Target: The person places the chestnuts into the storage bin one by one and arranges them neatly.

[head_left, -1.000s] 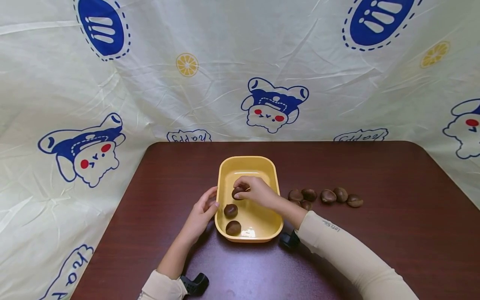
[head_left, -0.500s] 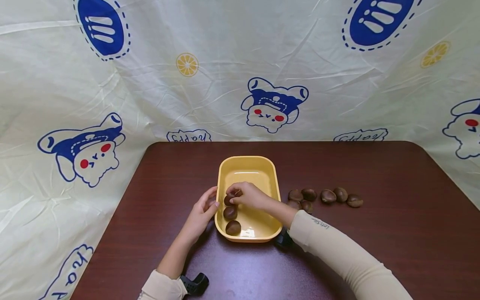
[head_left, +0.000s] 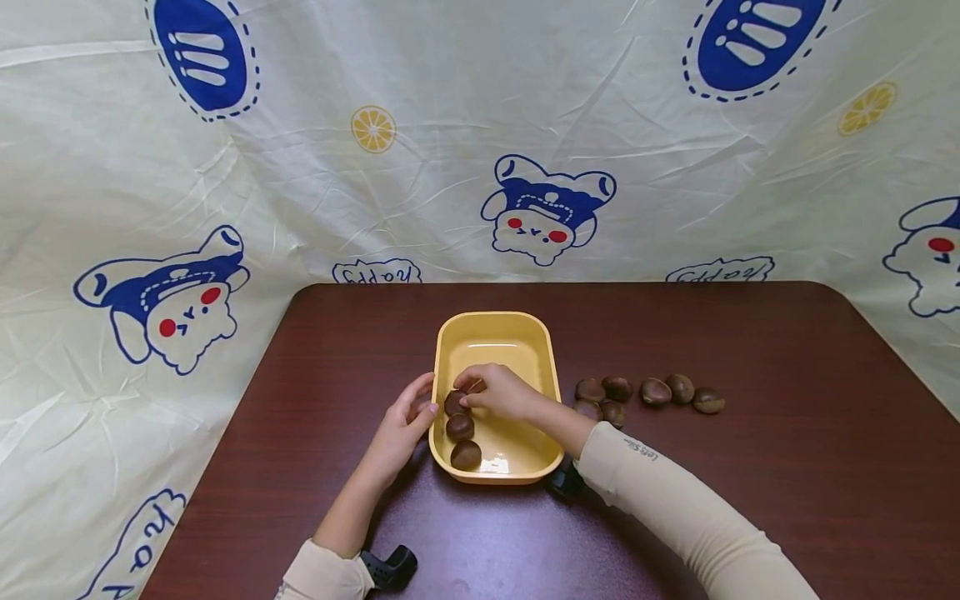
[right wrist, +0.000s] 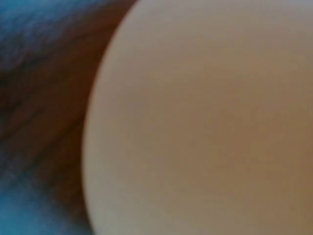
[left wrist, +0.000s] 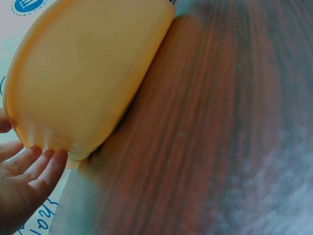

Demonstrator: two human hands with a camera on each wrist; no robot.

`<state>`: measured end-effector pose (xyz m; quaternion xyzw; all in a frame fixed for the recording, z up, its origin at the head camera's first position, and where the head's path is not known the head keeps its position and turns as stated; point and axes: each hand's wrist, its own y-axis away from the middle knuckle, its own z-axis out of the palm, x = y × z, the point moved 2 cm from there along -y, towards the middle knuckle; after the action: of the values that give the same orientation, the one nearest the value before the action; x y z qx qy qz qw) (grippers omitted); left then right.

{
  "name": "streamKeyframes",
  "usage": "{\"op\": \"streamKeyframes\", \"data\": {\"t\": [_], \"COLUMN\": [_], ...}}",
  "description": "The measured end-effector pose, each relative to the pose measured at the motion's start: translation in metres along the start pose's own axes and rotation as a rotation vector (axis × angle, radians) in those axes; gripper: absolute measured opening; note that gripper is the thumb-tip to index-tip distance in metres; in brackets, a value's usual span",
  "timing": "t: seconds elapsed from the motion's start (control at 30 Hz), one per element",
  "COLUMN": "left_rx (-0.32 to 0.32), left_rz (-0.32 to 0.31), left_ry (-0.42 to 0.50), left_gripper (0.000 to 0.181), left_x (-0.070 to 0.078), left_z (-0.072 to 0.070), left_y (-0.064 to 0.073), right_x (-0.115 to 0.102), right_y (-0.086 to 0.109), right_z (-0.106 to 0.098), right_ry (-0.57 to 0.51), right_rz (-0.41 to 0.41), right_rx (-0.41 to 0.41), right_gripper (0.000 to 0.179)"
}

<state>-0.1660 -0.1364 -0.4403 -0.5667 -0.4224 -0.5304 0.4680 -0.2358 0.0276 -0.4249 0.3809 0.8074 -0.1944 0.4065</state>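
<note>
In the head view a yellow tray (head_left: 495, 480) lies on the table with brown chestnuts along its left side. My right hand (head_left: 501, 392) reaches in over the right rim and pinches the farthest chestnut (head_left: 453, 404) between thumb and fingers. Nearer me in the same row sit a second chestnut (head_left: 460, 428) and a third chestnut (head_left: 466, 455). My left hand (head_left: 401, 429) rests against the tray's left side; in the left wrist view its fairly straight fingers (left wrist: 51, 175) touch the outer wall (left wrist: 88, 83). The right wrist view holds only the tray's blurred outer wall (right wrist: 195, 122).
Right of the tray, several more chestnuts (head_left: 656, 392) lie on the dark brown table (head_left: 787, 467). A white printed cloth (head_left: 435, 200) hangs behind the table and at its sides. Black wrist straps (head_left: 392, 570) show below the sleeves.
My right hand has moved left with its chestnut, which now sits at the far end of the row by the left wall. The middle chestnut shifted slightly toward me. My left hand stayed put.
</note>
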Motion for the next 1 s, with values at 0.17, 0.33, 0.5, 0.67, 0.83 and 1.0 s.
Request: {"op": "streamKeyframes", "data": {"t": [0.17, 0.33, 0.5, 0.67, 0.83, 1.0], "left_rx": [0.000, -0.006, -0.008, -0.006, 0.000, 0.012], "left_rz": [-0.005, -0.003, -0.002, 0.004, 0.008, 0.001], "left_ry": [-0.007, -0.004, -0.005, -0.012, -0.009, -0.004], "left_gripper": [0.046, 0.046, 0.046, 0.046, 0.046, 0.046], "left_x": [0.000, 0.000, -0.001, 0.000, -0.001, -0.001], "left_z": [0.000, 0.000, 0.000, 0.000, 0.001, 0.000], "left_y": [0.000, 0.000, 0.000, 0.000, -0.001, -0.001], "right_x": [0.000, 0.000, -0.001, -0.003, -0.005, -0.017], "right_y": [0.000, 0.000, 0.001, 0.005, 0.013, 0.029], "right_z": [-0.002, -0.005, -0.008, -0.012, -0.022, -0.038], "right_ry": [-0.012, -0.028, -0.085, -0.105, -0.149, -0.198], "right_rz": [-0.005, -0.024, -0.034, -0.071, -0.084, -0.068], "right_rx": [0.030, 0.067, 0.093, 0.129, 0.189, 0.229], "right_gripper": [0.018, 0.017, 0.018, 0.021, 0.024, 0.024]}}
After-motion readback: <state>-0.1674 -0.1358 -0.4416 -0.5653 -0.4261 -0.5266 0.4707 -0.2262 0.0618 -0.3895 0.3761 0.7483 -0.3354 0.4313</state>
